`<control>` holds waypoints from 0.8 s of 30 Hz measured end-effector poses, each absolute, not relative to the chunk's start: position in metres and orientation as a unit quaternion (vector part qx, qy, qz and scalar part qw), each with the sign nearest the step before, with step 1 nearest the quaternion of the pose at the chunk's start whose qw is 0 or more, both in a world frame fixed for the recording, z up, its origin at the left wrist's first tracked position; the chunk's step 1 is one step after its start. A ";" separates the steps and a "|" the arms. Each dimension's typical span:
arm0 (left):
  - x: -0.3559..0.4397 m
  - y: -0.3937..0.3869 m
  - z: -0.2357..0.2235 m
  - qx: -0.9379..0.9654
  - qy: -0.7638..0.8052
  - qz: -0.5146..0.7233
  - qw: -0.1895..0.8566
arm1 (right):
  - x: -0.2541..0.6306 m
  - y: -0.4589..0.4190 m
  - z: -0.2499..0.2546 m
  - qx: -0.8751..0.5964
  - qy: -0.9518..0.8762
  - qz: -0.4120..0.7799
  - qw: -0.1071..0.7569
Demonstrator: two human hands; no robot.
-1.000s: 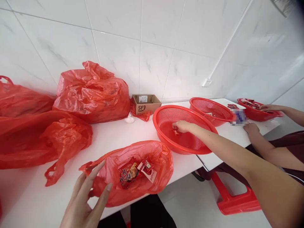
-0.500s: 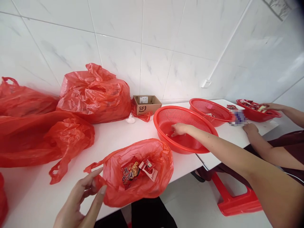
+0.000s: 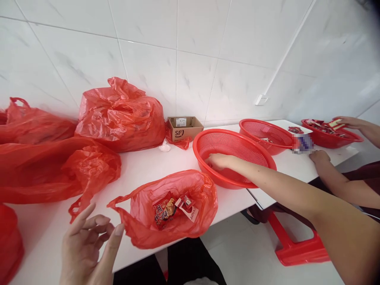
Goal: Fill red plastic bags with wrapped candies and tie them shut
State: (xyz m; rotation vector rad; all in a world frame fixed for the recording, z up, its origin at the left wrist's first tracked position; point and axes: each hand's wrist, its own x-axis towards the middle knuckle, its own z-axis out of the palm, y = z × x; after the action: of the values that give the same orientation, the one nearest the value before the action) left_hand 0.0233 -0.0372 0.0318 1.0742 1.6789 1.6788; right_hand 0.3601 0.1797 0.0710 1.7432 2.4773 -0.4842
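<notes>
My left hand (image 3: 87, 247) is open beside the near left end of a red plastic bag (image 3: 145, 233), its fingers spread and its thumb tip close to the bag's handle. Inside the wide-mouthed bag lie a red snack packet (image 3: 166, 209) with food pictured on it and a small packet (image 3: 191, 211) marked CANDY. My right hand (image 3: 219, 161) reaches down into a red perforated basket (image 3: 246, 148), against its left inner side. Its fingers are curled, and whatever is at their tips is hidden.
Large filled red bags (image 3: 118, 118) stand on the left against the tiled wall, by a small cardboard box (image 3: 187, 128). Rightward, a second red basket (image 3: 267, 134) and a filled one (image 3: 332, 136) share the table. A co-worker's hand (image 3: 346, 122) holds something there; a red stool (image 3: 299, 249) is below.
My left hand has let go of the bag's handle and drawn back left, fingers opening. My right hand has shifted slightly left and lower in the basket, its fingers curling. The view has shifted slightly.
</notes>
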 end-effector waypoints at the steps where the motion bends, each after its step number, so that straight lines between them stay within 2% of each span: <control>1: 0.022 -0.038 0.032 0.399 0.626 0.612 0.272 | 0.361 0.184 0.076 0.559 0.812 -0.162 0.045; 4: 0.020 -0.041 0.029 0.410 0.634 0.594 0.276 | 0.365 0.188 0.107 0.549 0.819 -0.158 0.049; 6: 0.019 -0.042 0.028 0.416 0.629 0.592 0.284 | 0.364 0.174 0.133 0.547 0.819 -0.172 -0.013; 8: 0.022 -0.040 0.030 0.417 0.622 0.591 0.302 | 0.354 0.147 0.154 0.515 0.813 -0.249 -0.109; 10: 0.026 -0.038 0.035 0.417 0.621 0.578 0.327 | 0.333 0.113 0.161 0.440 0.819 -0.345 -0.128; 12: 0.031 -0.036 0.039 0.429 0.624 0.551 0.350 | 0.308 0.083 0.152 0.380 0.842 -0.376 -0.077; 15: 0.030 -0.037 0.042 0.456 0.631 0.519 0.353 | 0.277 0.060 0.125 0.392 0.890 -0.231 -0.033; 18: 0.016 -0.040 0.044 0.457 0.621 0.548 0.325 | 0.267 0.058 0.112 0.430 0.898 -0.080 0.046; 21: 0.004 -0.044 0.048 0.452 0.597 0.579 0.322 | 0.270 0.061 0.114 0.417 0.896 0.001 0.151; 24: 0.012 -0.042 0.051 0.513 0.605 0.528 0.303 | 0.270 0.060 0.113 0.426 0.864 0.038 0.265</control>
State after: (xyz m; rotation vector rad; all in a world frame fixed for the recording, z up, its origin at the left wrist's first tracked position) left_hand 0.0123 -0.0415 0.0511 1.3605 1.6040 1.3980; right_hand 0.2702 0.0597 0.1130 1.1516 2.3355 0.1030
